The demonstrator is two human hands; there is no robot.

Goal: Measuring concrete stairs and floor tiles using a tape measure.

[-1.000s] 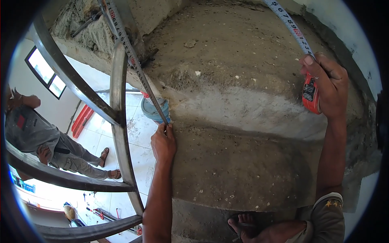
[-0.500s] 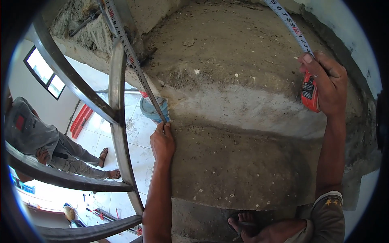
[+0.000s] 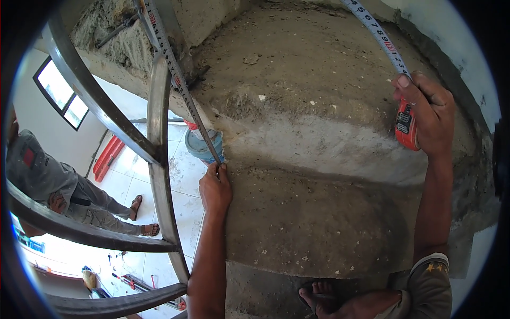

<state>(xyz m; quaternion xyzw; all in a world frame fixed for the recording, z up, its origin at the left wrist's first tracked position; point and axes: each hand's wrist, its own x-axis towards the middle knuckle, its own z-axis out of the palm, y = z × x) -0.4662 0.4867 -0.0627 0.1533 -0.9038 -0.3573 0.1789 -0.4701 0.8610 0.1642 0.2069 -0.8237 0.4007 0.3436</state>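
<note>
My left hand point(image 3: 215, 190) pinches the numbered strip point(image 3: 195, 118) by the steps' point(image 3: 319, 223) edge; my right hand point(image 3: 434, 114) grips the red tape measure point(image 3: 406, 130) above them. From here, I judge the strip drawn out, not yet wound back.

The railing point(image 3: 158, 114) looks smooth, glossy metal, the steps point(image 3: 319, 228) rough, matt concrete, the tape-measure case point(image 3: 408, 135) plastic.

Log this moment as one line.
left hand: holding pale tape-measure blade | right hand: gripping red-black tape-measure case | about: curved grey metal railing, brown concrete step
</note>
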